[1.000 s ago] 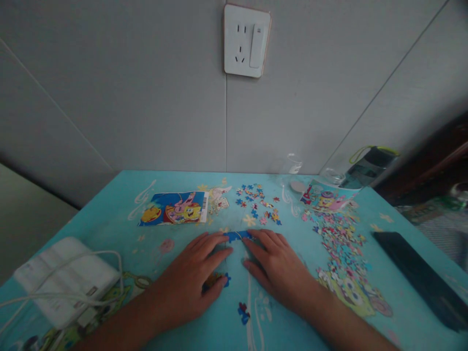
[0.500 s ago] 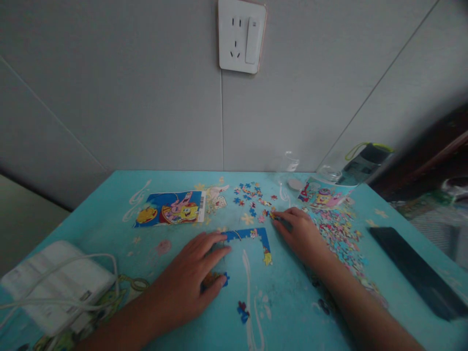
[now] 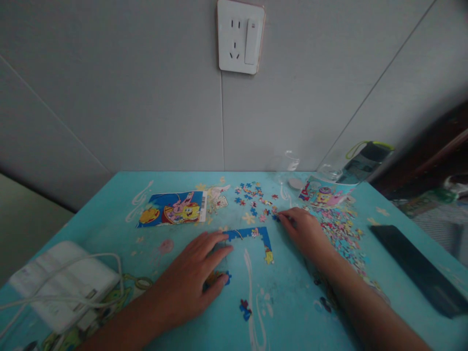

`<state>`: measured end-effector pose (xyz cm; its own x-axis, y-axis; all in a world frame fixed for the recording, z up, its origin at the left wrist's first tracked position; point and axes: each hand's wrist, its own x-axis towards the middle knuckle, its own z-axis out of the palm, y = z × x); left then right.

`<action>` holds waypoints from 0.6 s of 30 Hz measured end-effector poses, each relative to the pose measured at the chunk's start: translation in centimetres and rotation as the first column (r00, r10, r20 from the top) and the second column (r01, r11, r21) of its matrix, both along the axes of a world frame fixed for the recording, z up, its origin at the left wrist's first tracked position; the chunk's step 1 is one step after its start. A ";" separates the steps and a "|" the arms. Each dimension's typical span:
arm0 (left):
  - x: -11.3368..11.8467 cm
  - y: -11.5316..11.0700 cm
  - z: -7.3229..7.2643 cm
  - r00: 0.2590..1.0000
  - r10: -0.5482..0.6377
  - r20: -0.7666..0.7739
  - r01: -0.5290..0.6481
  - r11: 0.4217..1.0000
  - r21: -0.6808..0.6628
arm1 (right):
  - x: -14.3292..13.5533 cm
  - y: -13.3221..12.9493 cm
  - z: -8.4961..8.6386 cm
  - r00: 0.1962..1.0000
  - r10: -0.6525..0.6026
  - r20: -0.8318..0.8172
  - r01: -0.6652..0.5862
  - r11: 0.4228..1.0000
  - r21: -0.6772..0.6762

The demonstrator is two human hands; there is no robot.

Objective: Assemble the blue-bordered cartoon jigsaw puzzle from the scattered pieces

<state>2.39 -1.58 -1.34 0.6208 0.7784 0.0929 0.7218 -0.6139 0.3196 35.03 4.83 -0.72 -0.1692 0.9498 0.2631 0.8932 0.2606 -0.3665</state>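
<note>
My left hand (image 3: pixel 199 268) lies with its fingers spread over the left part of a partly joined jigsaw puzzle (image 3: pixel 268 243). Its blue strip shows past my fingertips, with a corner and a short side at the right. Beneath my left thumb and palm, a joined clump of pieces (image 3: pixel 228 278) is half hidden. My right hand (image 3: pixel 302 226) is at the near edge of a scatter of loose jigsaw pieces (image 3: pixel 252 190), thumb and forefinger pinched on a small blue jigsaw piece (image 3: pixel 275 217). A few dark red and blue pieces (image 3: pixel 245 309) lie closer to me.
A picture sheet (image 3: pixel 175 208) lies at the back left. On the right are a heap of pieces (image 3: pixel 341 229), a printed clear tub (image 3: pixel 325 191), a bottle (image 3: pixel 365 163) and a long dark object (image 3: pixel 417 268). A white power strip (image 3: pixel 66 282) with cables sits at the left.
My right hand has shifted slightly right, away from a yellowish piece that was at its fingertips; a blue piece is there now. My left hand stays in place.
</note>
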 end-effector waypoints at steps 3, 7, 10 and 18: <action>-0.1 0.0 -0.2 1.000 -0.004 -0.008 0.004 1.000 0.005 | 0.5 0.2 0.1 0.996 -0.083 -0.033 0.081 0.995 -0.050; -0.1 0.1 -0.2 1.000 -0.003 -0.015 0.003 1.000 0.012 | 1.2 0.5 0.3 0.984 -0.148 -0.099 0.138 0.985 -0.101; 0.0 0.0 -0.1 1.000 -0.008 -0.014 0.008 1.000 0.016 | 1.4 0.5 0.4 0.977 -0.185 -0.103 0.176 0.981 -0.085; 0.1 0.2 -0.1 0.999 -0.030 -0.027 0.031 0.999 0.041 | 1.6 0.7 0.1 0.998 -0.041 0.048 0.039 0.998 0.042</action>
<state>2.47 -1.37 -1.42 0.6472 0.7546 0.1080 0.7101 -0.6483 0.2749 36.58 5.52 -0.57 -0.1454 0.9445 0.2947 0.9198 0.2388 -0.3114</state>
